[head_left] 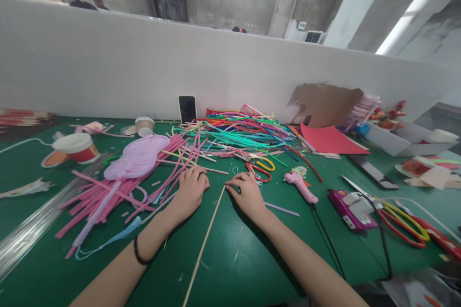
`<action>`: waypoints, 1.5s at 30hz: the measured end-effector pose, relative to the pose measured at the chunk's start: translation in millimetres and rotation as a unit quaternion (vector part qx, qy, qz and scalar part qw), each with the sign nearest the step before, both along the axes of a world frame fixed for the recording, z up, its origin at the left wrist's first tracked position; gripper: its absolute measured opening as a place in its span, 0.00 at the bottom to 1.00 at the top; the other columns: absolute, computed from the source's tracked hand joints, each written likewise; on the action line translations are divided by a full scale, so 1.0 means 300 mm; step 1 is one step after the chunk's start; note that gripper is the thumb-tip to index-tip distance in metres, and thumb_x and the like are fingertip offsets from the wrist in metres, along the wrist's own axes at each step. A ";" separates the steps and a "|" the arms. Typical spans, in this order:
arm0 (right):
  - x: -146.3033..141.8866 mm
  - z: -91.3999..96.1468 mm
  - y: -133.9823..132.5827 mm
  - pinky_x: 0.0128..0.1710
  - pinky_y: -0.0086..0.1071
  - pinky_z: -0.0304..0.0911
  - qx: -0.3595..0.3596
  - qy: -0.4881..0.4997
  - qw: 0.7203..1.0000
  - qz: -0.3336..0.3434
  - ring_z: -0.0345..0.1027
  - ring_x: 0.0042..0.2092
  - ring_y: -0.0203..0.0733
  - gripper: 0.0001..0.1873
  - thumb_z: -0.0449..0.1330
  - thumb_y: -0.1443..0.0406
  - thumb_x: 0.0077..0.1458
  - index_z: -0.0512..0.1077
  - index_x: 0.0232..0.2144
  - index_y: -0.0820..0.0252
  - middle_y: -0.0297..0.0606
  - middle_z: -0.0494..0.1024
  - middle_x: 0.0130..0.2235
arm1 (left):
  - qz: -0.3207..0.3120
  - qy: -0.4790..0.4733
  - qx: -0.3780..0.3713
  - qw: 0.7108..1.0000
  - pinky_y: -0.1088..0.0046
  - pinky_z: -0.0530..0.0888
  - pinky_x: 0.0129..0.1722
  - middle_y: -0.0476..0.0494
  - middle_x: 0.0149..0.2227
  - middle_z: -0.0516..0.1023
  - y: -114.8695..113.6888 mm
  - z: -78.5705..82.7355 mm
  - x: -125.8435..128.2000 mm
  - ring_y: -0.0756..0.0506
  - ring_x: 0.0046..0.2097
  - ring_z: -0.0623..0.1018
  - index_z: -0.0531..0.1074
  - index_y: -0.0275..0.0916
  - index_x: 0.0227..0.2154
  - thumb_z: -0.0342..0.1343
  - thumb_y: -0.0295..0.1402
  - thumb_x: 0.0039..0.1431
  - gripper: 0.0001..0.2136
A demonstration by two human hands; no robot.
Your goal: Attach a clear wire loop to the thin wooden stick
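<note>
My right hand [248,195] pinches the tip of a thin wooden stick [204,244] between thumb and fingers. The stick runs from there down toward the bottom edge of the view. Just left of the tip, my left hand [193,188] is low over the green table, its fingers curled down. A faint thin line, like a thread or wire, shows between the two hands; whether the left fingers hold it is hidden. Beside my left hand lie pink fuzzy pipe cleaners [173,146] and a lilac fan-shaped piece [139,156] with a blue tassel [124,232].
Colourful pipe cleaners [245,132] are heaped at the back, before an upright phone [188,109]. Scissors [260,171] lie beyond my right hand. Rightward are a pink glue gun [301,187], a purple power strip [351,211], larger scissors [403,220] and red sheets [329,138]. Paper cups [77,147] stand left.
</note>
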State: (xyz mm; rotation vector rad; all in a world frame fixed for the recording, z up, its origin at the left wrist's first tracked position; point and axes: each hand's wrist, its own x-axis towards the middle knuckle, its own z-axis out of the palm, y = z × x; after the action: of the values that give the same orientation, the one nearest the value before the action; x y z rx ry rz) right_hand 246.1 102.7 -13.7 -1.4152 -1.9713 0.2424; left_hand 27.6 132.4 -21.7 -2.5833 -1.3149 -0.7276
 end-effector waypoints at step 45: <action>0.051 0.036 0.012 0.50 0.40 0.57 -0.044 0.007 0.999 0.003 0.68 0.42 0.43 0.04 0.65 0.64 0.57 0.81 0.32 0.54 0.36 0.79 0.34 | -0.050 -0.103 -0.120 0.986 0.58 0.70 0.49 0.42 0.38 0.81 0.015 0.078 -0.014 0.39 0.44 0.75 0.75 0.40 0.37 0.49 0.38 0.66 0.12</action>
State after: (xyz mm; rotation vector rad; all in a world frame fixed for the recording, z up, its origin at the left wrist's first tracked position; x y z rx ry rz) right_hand 261.3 106.3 -2.9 -1.4581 -1.9750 0.3445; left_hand 23.3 137.0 1.7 -2.8458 -1.4178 -0.9280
